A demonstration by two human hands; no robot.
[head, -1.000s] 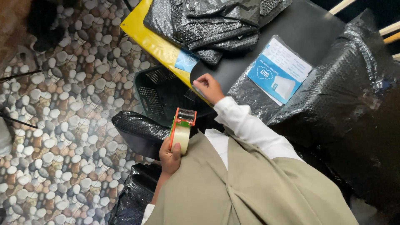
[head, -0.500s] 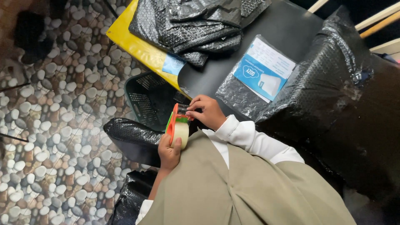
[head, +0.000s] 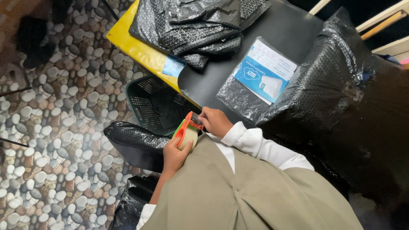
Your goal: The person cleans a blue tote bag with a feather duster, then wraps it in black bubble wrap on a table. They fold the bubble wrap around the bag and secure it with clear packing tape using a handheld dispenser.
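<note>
My left hand (head: 174, 154) grips an orange and green tape dispenser (head: 185, 130) with a roll of clear tape, held close to my body at the near edge of the black table (head: 294, 30). My right hand (head: 216, 121) is at the dispenser's top end, fingers pinched on its front by the tape end. On the table just beyond lies a flat black bubble-wrap packet with a blue and white label (head: 260, 76).
A heap of black bubble-wrap bags (head: 191, 25) sits at the table's far side on a yellow board (head: 136, 49). A large black-wrapped bundle (head: 336, 85) fills the right. A dark plastic basket (head: 155, 104) and black bags (head: 134, 140) stand on the pebble floor to the left.
My right hand has come back from the table's edge to the tape dispenser and now pinches its top end. The left hand has kept hold of the dispenser.
</note>
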